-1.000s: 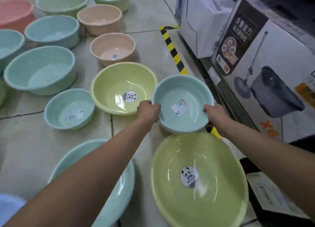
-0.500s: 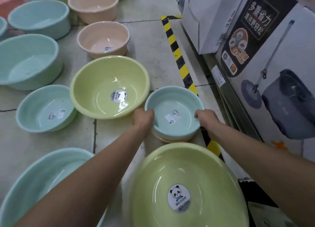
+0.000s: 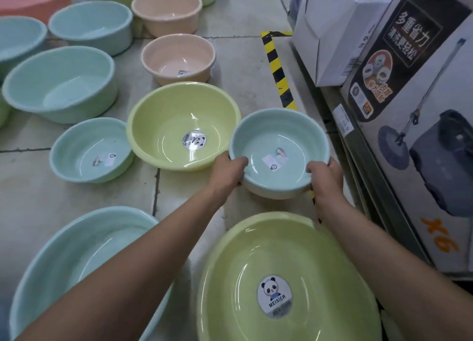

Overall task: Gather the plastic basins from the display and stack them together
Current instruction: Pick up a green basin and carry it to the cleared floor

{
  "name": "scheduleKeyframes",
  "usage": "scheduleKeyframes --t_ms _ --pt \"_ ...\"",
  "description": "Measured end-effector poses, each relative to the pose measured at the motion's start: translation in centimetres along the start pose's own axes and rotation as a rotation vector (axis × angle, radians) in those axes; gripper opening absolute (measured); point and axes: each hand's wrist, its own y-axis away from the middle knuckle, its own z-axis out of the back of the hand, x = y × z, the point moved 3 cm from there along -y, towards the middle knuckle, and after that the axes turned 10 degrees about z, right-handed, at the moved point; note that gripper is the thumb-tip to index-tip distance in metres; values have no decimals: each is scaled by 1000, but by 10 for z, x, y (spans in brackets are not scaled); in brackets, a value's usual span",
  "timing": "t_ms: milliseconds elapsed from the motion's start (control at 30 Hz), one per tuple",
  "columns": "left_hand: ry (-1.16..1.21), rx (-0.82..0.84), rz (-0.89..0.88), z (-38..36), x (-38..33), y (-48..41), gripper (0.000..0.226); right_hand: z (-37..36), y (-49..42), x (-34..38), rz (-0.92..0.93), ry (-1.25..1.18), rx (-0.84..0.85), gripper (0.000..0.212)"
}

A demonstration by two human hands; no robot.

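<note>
Basins are sitting all over the tiled floor point(image 3: 243, 66), and the one being handled is a small blue basin point(image 3: 279, 153) right of centre in the frame, stickers inside too small to read. Left hand point(image 3: 227, 171) and right hand point(image 3: 325, 179) are both gripping its near rim, fingers point(image 3: 316, 167) curled shut over the edge. Below it, a big green basin point(image 3: 286, 284) is showing a panda sticker point(image 3: 274, 296) reading "MEISIER". Another green basin point(image 3: 183, 125) is lying just left. A mop box point(image 3: 419, 125) with Chinese lettering is standing at the right.
</note>
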Motion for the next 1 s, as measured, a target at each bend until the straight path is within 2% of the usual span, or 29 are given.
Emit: scheduleKeyframes --t_ms 167,300,467,533,633,700,833,1000 --pt "110 -178 -151 81 -32 16 15 -56 38 65 302 181 167 40" --pt "158 -390 -205 183 -40 24 15 -152 64 84 324 159 379 43" --pt "288 -612 -187 306 -25 18 16 -283 101 87 301 146 617 44" --pt "309 -645 -165 339 -15 7 14 -325 110 83 293 158 663 41" --pt "301 -649 -115 368 4 -12 30 -370 116 67 289 228 708 39" --pt "268 -644 -59 378 20 -20 33 -387 119 51 294 300 727 40" --pt "279 -554 115 383 54 -28 31 -400 129 25 300 385 735 40" --pt "374 -564 126 387 76 -22 23 -401 136 3 288 426 750 40"
